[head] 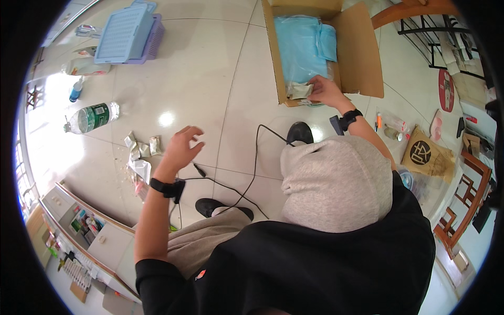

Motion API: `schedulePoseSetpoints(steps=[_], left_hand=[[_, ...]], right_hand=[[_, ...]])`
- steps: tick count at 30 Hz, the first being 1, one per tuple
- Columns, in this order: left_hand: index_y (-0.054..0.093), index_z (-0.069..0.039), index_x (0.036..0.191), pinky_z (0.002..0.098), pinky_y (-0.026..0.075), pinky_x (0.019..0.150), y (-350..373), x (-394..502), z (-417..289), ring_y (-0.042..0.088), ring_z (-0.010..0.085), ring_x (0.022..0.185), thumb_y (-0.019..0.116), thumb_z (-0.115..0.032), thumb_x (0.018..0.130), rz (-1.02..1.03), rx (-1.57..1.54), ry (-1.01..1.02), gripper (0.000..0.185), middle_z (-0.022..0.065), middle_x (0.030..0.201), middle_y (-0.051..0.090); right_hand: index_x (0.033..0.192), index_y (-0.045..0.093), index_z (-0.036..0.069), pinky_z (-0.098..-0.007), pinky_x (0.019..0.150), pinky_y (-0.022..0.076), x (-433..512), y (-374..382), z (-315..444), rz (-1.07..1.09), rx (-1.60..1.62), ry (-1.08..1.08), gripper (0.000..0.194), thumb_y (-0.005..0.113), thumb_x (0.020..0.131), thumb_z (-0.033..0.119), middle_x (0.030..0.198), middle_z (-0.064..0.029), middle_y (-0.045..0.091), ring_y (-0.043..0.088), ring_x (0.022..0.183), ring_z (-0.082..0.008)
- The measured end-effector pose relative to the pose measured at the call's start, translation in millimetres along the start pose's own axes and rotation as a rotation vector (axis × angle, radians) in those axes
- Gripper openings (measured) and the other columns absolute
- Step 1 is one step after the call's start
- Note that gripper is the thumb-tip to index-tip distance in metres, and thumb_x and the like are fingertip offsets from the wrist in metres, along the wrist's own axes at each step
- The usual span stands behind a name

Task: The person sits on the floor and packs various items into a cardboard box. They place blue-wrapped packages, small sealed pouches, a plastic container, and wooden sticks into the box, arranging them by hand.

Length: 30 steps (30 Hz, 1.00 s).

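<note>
My right hand (325,91) reaches into the near end of an open cardboard box (360,51), its fingers on a small pale packet (300,91). Beside that packet, folded light-blue sheets in clear plastic (297,45) fill much of the box. My left hand (187,145) is above the tiled floor with fingers apart and nothing in it. Several small foil-like packets (143,149) lie to its left, next to a crumpled white wrapper (140,169) and scattered crumbs. Both wrists wear black straps with small devices.
A green-labelled plastic bottle (96,117), a blue spray bottle (75,90) and stacked blue and purple baskets (124,35) are at the left. A black cable (256,157) crosses the floor between my feet. A brown paper bag (427,153) and a jar (392,133) lie at the right.
</note>
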<state>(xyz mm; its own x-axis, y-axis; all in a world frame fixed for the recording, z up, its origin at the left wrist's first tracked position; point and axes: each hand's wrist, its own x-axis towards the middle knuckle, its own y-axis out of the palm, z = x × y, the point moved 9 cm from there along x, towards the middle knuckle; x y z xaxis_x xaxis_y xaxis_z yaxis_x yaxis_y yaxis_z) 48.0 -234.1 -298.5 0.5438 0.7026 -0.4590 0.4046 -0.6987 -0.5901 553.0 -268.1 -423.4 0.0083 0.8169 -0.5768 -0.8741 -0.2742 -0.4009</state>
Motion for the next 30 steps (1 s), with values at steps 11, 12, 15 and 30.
schedulePoseSetpoints(steps=[11,12,15,30], left_hand=[[0.074,-0.002,0.114,0.0454,0.059,0.09,-145,-152,299,0.075,0.0368,0.105,0.084,-0.032,0.084,-0.346,0.287,-0.597,0.043,0.0192,0.109,0.078],[0.074,-0.004,0.119,0.0473,0.059,0.094,-147,-164,312,0.074,0.0383,0.109,0.084,-0.034,0.082,-0.406,0.243,-0.66,0.049,0.0207,0.112,0.077],[0.067,-0.007,0.138,0.0474,0.055,0.107,-139,-163,320,0.066,0.0388,0.127,0.087,-0.04,0.079,-0.519,0.278,-0.785,0.071,0.0227,0.135,0.07],[0.065,-0.02,0.143,0.0532,0.053,0.107,-151,-129,376,0.066,0.0384,0.128,0.08,-0.031,0.082,-0.819,0.213,-0.8,0.064,0.016,0.134,0.071]], right_hand=[[0.124,0.069,0.002,-0.0356,0.096,0.0585,-22,-96,4,-0.117,-0.043,0.05,0.038,0.084,0.089,0.005,0.115,-0.0098,0.075,0.071,0.109,-0.0199],[0.125,0.068,0.001,-0.0344,0.097,0.0576,-27,-106,26,-0.169,-0.004,-0.088,0.035,0.081,0.092,0.004,0.115,-0.0109,0.075,0.071,0.111,-0.0206],[0.127,0.066,0.001,-0.0319,0.103,0.0543,-27,-134,101,-0.172,0.013,-0.194,0.032,0.078,0.098,0.003,0.123,-0.0091,0.072,0.068,0.116,-0.0176],[0.114,0.069,0.0,-0.034,0.099,0.0544,-102,115,415,0.351,-0.5,-0.571,0.027,0.077,0.088,0.002,0.11,-0.007,0.074,0.071,0.106,-0.019]])
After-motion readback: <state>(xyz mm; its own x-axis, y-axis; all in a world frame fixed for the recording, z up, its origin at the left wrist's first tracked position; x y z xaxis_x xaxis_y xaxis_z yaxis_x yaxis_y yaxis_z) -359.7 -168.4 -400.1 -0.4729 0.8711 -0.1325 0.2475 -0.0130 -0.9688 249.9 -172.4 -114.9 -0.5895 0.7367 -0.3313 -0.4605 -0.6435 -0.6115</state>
